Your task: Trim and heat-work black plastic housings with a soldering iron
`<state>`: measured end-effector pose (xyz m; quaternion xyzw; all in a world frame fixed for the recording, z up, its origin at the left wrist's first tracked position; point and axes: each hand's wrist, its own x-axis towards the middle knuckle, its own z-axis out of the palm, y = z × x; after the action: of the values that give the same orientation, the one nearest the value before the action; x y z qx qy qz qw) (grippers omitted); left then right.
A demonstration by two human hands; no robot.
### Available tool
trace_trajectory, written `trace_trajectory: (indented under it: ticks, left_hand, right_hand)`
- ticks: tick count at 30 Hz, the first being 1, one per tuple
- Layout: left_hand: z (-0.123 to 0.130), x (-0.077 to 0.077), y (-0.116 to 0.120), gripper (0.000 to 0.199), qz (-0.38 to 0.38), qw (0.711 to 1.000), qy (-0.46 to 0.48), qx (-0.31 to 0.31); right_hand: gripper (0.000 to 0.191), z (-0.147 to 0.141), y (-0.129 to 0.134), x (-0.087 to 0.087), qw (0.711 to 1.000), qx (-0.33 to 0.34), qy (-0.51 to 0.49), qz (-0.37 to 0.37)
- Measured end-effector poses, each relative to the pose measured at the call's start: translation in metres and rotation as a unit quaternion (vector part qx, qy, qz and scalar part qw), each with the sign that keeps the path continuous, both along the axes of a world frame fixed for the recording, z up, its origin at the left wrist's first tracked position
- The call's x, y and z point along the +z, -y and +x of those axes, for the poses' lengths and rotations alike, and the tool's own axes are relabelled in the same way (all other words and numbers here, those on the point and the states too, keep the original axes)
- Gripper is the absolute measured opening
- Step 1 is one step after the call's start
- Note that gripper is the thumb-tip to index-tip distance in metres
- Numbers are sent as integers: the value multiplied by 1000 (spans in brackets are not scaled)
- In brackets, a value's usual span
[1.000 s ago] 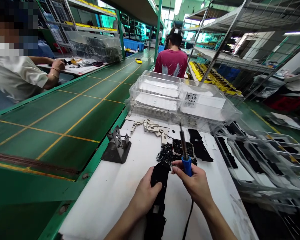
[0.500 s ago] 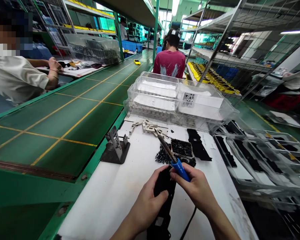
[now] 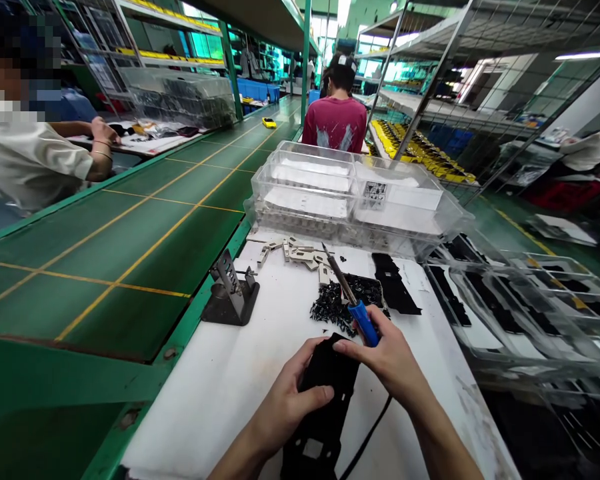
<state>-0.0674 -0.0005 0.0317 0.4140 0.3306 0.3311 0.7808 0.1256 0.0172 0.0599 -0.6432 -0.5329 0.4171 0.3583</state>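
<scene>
White counter (image 3: 195,427) — left hand (image 3: 285,400) closed round black plastic frame (image 3: 325,393), steadying it; right hand (image 3: 390,360) pinches soldering iron (image 3: 363,323) penlike, tip toward 11 o'clock; iron stand (image 3: 230,293) at 10 o'clock.

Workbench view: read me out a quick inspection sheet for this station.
Surface: white bench top, scuffed near its right edge.
Job's things: left hand grips a black perforated plastic frame; right hand holds a blue-handled soldering iron.
Clutter: black plastic scraps heaped beside a small tray; loose beige parts behind them.
Grippers: nothing seen; bare hands only.
Cables: black iron cord runs off the bottom of the view.
Surroundings: unoccupied metal iron stand, stacked clear plastic trays, green conveyor belt, co-worker in a maroon shirt.
</scene>
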Motion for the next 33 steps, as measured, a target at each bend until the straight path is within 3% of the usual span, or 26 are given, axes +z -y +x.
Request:
trace_trajectory:
  ticks: [3,6,12,17,19,25,33]
  left_hand:
    - [-3,2,-2,63,19,999,9,-33]
    - [-4,3,-4,61,57,998,-19,-34]
    - [0,13,-4,41,143,979,-144,-3]
    - [3,17,-2,55,131,954,-271,11]
    - [3,16,-2,58,125,953,-276,6]
    - [3,16,-1,53,147,951,-273,5]
    - [2,24,4,52,138,957,-254,-7]
  right_hand:
    - [48,9,-10,1,991,82,-94,-54]
    - [47,14,-17,1,977,135,-126,-104]
    - [40,9,-15,-4,976,143,-150,-71]
    - [46,1,-10,-14,961,123,-222,-114]
    - [46,0,-10,-13,957,119,-230,-129]
    - [40,1,-14,0,974,161,-149,-57]
    - [40,2,-12,4,958,165,-214,-96]
